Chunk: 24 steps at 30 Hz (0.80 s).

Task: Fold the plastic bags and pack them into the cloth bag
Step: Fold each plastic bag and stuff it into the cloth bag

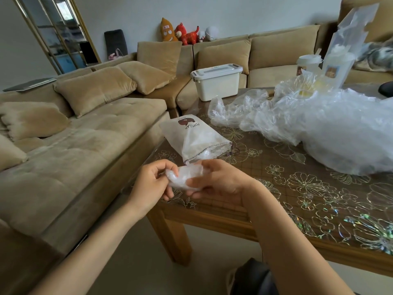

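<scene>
Sofa [85,135] seen at far left, cushions on it, plush toys [180,34] lined up along its back.

Left hand [152,182]: grip closed, with the left end of a folded plastic bag [185,177] pinched between thumb and curled fingers.

Folded plastic bag: compacted into a small clear wad and held between both hands over the near left corner of the desk [297,199]. Long axis runs roughly left to right, right end tilted slightly up and away. It cannot be told whether the desk is touched.

Right hand [221,184]: grip closed on the right end, thumb laid on top, fingers curled underneath.

Cloth bag [195,139]: laid flat on the desk just beyond the hands. Long axis diagonal; closed bottom pointed far-left, drawstring mouth pointed near-right, toward the hands. Mouth left open, and crumpled clear plastic is seen inside. The print on it is read upside down from here.

Storage box [215,81]: white, lid shut, set on the sofa seat just past the desk's far corner. Contents are not visible.

Pile of plastic bags [319,128]: loose, unfolded, spread across the right half of the desk, well apart from the cloth bag.

Lidded cup [308,62] and a tall carton [344,50] are placed behind the pile.
</scene>
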### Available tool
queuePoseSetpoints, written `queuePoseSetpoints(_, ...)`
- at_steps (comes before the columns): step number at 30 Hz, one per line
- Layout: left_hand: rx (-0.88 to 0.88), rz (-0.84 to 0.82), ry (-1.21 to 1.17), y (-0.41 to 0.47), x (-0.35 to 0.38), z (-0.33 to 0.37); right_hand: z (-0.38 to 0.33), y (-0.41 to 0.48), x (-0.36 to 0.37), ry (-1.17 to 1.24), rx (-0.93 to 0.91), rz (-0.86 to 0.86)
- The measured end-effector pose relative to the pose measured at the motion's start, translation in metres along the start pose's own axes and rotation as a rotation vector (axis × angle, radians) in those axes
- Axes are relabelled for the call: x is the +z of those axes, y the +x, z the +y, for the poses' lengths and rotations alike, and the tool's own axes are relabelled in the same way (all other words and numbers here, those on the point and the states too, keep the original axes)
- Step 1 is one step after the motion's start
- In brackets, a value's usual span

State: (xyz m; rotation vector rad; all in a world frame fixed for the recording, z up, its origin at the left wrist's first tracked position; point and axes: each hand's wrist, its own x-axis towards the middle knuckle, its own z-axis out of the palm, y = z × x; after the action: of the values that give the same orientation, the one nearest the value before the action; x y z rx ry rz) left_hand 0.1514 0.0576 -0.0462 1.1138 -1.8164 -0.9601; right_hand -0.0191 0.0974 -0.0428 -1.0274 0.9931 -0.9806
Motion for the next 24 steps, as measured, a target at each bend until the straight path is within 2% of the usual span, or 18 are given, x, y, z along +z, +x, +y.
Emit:
queuePoseSetpoints(5, -0.091, -0.138, -0.067, 0.015, 0.011, -0.004, 0.010, 0.009, -0.024, 0.010, 0.026, 0.155)
queuePoseSetpoints(8, -0.140, -0.297, -0.010, 0.032, 0.014, -0.013, 0.018, 0.013, -0.046, 0.070, 0.046, 0.399)
queuePoseSetpoints(11, 0.000, -0.179, 0.265, 0.049, 0.026, -0.021, 0.022, 0.018, -0.061, 0.189, 0.036, 0.552)
queuePoseSetpoints(16, 0.332, 0.087, 0.864, 0.077, 0.060, -0.028, 0.021, 0.029, -0.070, 0.116, 0.001, 0.590)
queuePoseSetpoints(18, 0.315, 0.128, 0.980, 0.087, 0.065, -0.031, 0.020, 0.031, -0.071, 0.126, -0.017, 0.586)
queuePoseSetpoints(21, 0.266, 0.081, 1.079, 0.096, 0.070, -0.038, 0.018, 0.034, -0.073, 0.228, -0.055, 0.565)
queuePoseSetpoints(24, 0.243, 0.068, 1.067, 0.106, 0.071, -0.041, 0.016, 0.038, -0.072, 0.277, -0.070, 0.584)
